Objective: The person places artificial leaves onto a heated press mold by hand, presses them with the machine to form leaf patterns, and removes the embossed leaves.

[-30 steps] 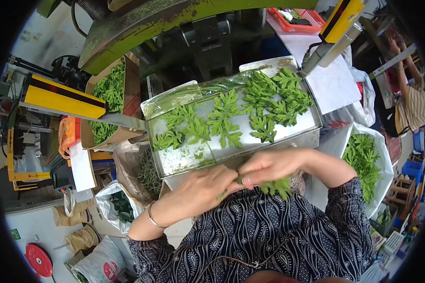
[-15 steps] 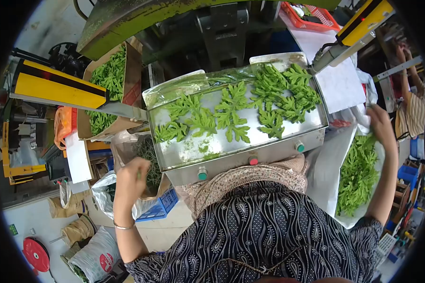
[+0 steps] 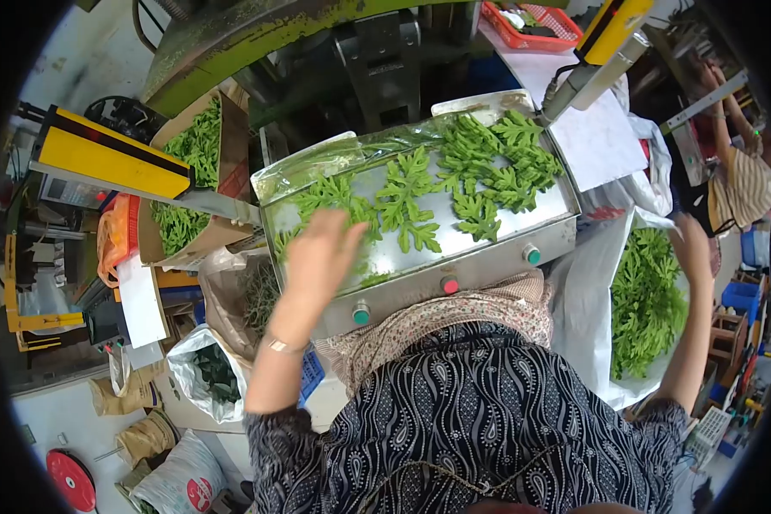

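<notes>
My left hand [image 3: 321,257], a little blurred, is over the left part of a shallow metal tray [image 3: 420,257]. Its fingers are apart and nothing shows in them; the leaves under the hand are partly hidden. Lobed green artificial leaves [image 3: 407,193] lie on the tray, spread at the left and middle. A thicker pile of leaves [image 3: 480,163] covers its right end. At the far right my right hand [image 3: 692,244] is closed on the rim of a white bag [image 3: 578,287]. More green leaves [image 3: 647,308] fill that bag.
Green and red buttons [image 3: 450,284] line the tray's front. Yellow-black bars [image 3: 116,154] flank the green press frame [image 3: 257,51]. A cardboard box of leaves [image 3: 231,163] stands left, a white sack [image 3: 201,368] below it. Another person [image 3: 741,184] is at the far right.
My left hand has moved up and right from beside the tray to over its left part, and its fingers have spread. My right hand stays by the bag's rim. The view has shifted slightly.
</notes>
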`<state>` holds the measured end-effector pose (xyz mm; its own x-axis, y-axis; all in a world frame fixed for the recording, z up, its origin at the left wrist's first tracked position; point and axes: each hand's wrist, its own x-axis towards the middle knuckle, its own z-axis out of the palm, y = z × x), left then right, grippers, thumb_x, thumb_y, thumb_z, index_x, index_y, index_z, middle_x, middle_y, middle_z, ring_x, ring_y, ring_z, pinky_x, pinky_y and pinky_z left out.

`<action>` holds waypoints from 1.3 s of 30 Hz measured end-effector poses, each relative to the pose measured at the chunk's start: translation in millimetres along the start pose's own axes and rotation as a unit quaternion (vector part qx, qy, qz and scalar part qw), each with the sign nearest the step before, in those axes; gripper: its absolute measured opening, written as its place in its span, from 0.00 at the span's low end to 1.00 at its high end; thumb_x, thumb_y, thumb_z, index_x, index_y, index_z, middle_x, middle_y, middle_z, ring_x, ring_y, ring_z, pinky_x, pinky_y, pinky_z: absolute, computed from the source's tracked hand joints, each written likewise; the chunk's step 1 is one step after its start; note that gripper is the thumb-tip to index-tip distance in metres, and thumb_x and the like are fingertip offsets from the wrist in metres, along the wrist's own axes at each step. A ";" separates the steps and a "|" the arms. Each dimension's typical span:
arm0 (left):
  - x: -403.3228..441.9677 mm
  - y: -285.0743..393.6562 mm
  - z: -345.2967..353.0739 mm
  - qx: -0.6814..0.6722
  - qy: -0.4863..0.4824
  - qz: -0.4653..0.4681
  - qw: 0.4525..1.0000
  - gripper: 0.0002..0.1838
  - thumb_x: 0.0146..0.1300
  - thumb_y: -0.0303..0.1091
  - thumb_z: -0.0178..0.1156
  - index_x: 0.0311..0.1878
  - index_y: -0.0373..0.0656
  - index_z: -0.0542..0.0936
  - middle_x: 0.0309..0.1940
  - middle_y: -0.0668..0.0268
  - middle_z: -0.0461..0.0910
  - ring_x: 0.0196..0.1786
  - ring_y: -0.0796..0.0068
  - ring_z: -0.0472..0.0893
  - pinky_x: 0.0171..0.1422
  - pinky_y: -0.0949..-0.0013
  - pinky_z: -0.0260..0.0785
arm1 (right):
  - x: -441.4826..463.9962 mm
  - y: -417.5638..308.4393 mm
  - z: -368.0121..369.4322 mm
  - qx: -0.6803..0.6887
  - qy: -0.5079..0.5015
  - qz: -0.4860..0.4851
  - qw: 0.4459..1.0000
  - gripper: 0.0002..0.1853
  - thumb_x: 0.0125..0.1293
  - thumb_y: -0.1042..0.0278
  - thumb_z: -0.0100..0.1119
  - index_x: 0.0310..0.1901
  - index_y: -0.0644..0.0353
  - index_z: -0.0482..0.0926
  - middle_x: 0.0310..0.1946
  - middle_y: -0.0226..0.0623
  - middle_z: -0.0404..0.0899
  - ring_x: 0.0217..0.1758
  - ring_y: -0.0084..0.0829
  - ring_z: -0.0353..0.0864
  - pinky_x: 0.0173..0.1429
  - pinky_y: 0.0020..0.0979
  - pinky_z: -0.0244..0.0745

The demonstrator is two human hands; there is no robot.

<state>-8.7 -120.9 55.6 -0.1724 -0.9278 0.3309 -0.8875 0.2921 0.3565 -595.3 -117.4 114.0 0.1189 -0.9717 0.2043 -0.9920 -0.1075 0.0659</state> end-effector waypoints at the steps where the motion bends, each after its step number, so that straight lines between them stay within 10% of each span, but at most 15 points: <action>1: 12.5 14.4 18.2 -0.011 0.007 0.032 0.999 0.16 0.60 0.42 0.62 0.37 0.36 0.76 0.29 0.59 0.77 0.19 0.67 0.75 0.22 0.70 0.70 | 25.8 -46.7 -5.9 0.030 -0.048 0.028 0.998 0.08 0.57 0.72 0.58 0.38 0.64 0.76 0.35 0.41 0.78 0.35 0.42 0.75 0.41 0.38 0.72; 7: 47.0 34.4 76.3 0.061 -0.089 -0.036 0.994 0.13 0.61 0.37 0.61 0.38 0.35 0.77 0.30 0.57 0.79 0.19 0.65 0.75 0.23 0.67 0.71 | 88.4 -240.6 5.6 0.100 -0.085 -0.243 0.961 0.12 0.57 0.68 0.59 0.40 0.66 0.78 0.36 0.41 0.80 0.37 0.40 0.79 0.44 0.34 0.73; 11: 42.5 9.3 72.8 -0.116 0.100 0.038 0.988 0.07 0.62 0.31 0.60 0.36 0.35 0.79 0.27 0.60 0.79 0.18 0.71 0.74 0.23 0.72 0.68 | 109.4 -299.4 23.4 0.214 -0.048 -0.334 0.917 0.13 0.56 0.70 0.59 0.43 0.65 0.77 0.35 0.39 0.78 0.34 0.38 0.78 0.40 0.31 0.73; 14: 40.8 11.0 36.1 -0.291 0.042 -0.081 0.952 0.05 0.61 0.28 0.60 0.37 0.35 0.80 0.24 0.63 0.78 0.19 0.76 0.73 0.23 0.75 0.65 | 120.6 -335.2 31.0 0.360 0.039 -0.305 0.881 0.12 0.56 0.71 0.59 0.43 0.64 0.77 0.35 0.38 0.78 0.33 0.36 0.78 0.37 0.31 0.72; 16: 41.4 19.7 6.9 -0.431 -0.040 -0.204 0.878 0.05 0.60 0.25 0.61 0.37 0.35 0.81 0.21 0.66 0.77 0.20 0.80 0.73 0.22 0.78 0.63 | 129.5 -349.5 29.0 0.524 -0.084 -0.251 0.809 0.12 0.56 0.71 0.59 0.42 0.64 0.78 0.37 0.37 0.79 0.32 0.34 0.78 0.36 0.32 0.73; 22: 53.6 31.7 -30.5 -0.504 -0.059 -0.238 0.828 0.03 0.59 0.23 0.61 0.36 0.36 0.81 0.20 0.72 0.75 0.20 0.85 0.69 0.25 0.83 0.59 | 150.5 -361.4 13.4 0.501 -0.148 -0.333 0.785 0.09 0.57 0.73 0.59 0.41 0.63 0.79 0.40 0.37 0.78 0.33 0.31 0.78 0.35 0.30 0.73; 26: 66.0 39.1 -45.4 -0.501 -0.007 -0.245 0.830 0.03 0.59 0.23 0.61 0.36 0.36 0.81 0.21 0.72 0.76 0.21 0.85 0.69 0.27 0.82 0.60 | 153.0 -367.0 -2.7 0.399 0.160 -0.419 0.800 0.04 0.60 0.74 0.55 0.36 0.64 0.76 0.34 0.34 0.75 0.27 0.31 0.72 0.32 0.28 0.70; 31: 87.6 33.8 -66.3 -0.447 0.078 -0.186 0.872 0.03 0.59 0.23 0.62 0.36 0.36 0.82 0.21 0.72 0.76 0.23 0.86 0.69 0.29 0.84 0.60 | 187.0 -344.6 -72.1 0.476 0.274 -0.366 0.751 0.04 0.58 0.79 0.58 0.34 0.63 0.81 0.34 0.32 0.76 0.26 0.23 0.69 0.29 0.21 0.66; 39: 106.3 19.4 -48.8 -0.482 0.054 -0.221 0.846 0.03 0.58 0.23 0.63 0.36 0.36 0.82 0.22 0.72 0.77 0.23 0.86 0.68 0.29 0.84 0.59 | 289.8 -345.8 -76.4 0.648 0.114 -0.211 0.723 0.06 0.61 0.74 0.59 0.37 0.65 0.82 0.25 0.27 0.77 0.22 0.16 0.66 0.27 0.18 0.63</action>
<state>-23.4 -202.6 140.3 0.1713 -0.9844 0.0389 -0.0851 0.0245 0.9961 -214.6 -345.7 225.0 0.2802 -0.7500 0.5991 -0.0546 -0.6356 -0.7701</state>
